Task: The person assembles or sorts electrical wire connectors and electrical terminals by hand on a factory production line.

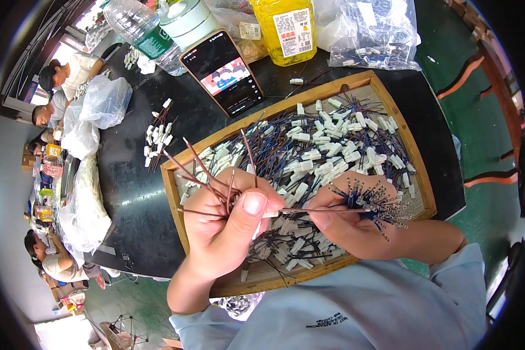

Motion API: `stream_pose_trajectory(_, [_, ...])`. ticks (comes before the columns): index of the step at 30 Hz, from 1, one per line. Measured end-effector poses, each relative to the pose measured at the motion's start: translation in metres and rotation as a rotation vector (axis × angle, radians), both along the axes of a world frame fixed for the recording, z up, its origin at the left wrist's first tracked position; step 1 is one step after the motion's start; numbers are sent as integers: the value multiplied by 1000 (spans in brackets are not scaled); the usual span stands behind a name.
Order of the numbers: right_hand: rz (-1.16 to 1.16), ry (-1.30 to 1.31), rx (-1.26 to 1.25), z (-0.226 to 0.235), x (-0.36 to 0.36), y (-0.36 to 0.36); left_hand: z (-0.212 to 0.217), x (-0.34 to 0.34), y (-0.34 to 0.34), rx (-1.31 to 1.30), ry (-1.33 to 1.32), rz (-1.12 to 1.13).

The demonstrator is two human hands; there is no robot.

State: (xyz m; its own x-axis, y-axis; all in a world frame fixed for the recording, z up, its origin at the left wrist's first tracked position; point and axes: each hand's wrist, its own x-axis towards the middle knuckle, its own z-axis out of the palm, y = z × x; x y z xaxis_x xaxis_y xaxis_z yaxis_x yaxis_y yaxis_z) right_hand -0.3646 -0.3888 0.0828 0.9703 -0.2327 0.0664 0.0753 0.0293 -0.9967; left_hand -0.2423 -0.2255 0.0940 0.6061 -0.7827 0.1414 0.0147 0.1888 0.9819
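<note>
My left hand grips a fan of thin brown wires that stick up and left from my fist, pinched under the thumb beside a small white connector. My right hand holds a bundle of dark blue wires with metal terminal ends and pinches one thin wire stretched toward the left thumb. Both hands hover over a shallow wooden tray heaped with white connectors and dark wires.
A black table carries a smartphone with a lit screen, a clear water bottle, a yellow bottle, plastic bags of parts and a small pile of finished connectors. Other people sit at far left.
</note>
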Motion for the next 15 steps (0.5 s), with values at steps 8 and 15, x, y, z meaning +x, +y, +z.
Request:
stream_pose_trajectory(8, [11,6,-127,-9,0,-3,2,-1,-1,89,-541,65])
stream_pose_trajectory(15, [92,-222,-301,-15,8,-6,-2,-7,-7,137,-800,115])
